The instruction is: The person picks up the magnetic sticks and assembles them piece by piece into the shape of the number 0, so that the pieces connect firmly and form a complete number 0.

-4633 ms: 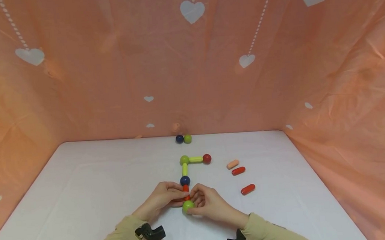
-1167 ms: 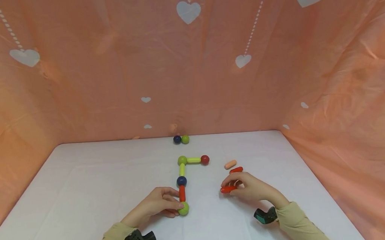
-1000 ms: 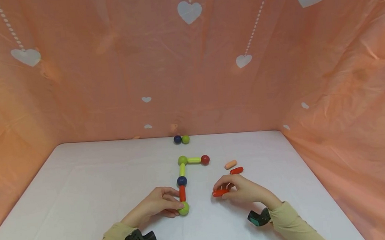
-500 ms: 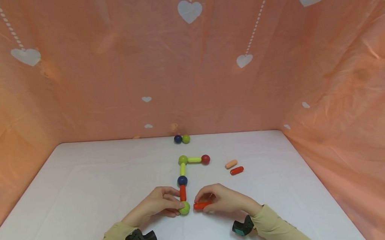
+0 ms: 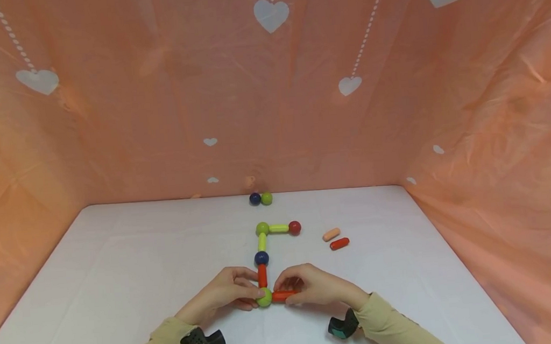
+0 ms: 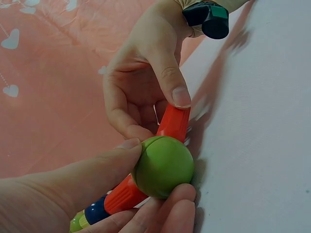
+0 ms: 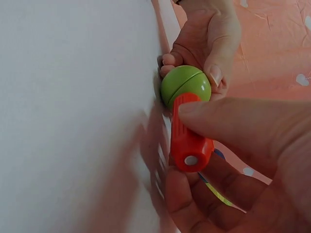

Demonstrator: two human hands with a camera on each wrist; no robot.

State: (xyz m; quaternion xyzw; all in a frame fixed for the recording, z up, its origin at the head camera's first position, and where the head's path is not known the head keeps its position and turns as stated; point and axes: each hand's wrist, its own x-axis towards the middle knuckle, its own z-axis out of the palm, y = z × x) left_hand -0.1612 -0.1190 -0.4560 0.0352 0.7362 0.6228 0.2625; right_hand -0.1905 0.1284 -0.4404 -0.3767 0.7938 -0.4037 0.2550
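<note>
On the white table (image 5: 165,251), my left hand (image 5: 228,290) pinches the green ball (image 5: 264,298) at the near end of the chain (image 5: 261,258), seemingly to steady it, while my right hand (image 5: 315,285) grips a red stick (image 7: 190,141) against the ball's right side, its tip uncovered, probably so my fingers don't block the contact.

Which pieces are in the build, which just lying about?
In build:
near green ball, pinched by left hand
held red rod, in right hand
linked red rod, middle blue ball, first yellow rod, corner green ball, second yellow rod, red ball

Lying about, possibly spares:
peach rod
loose red rod
far blue ball, far green ball
</note>
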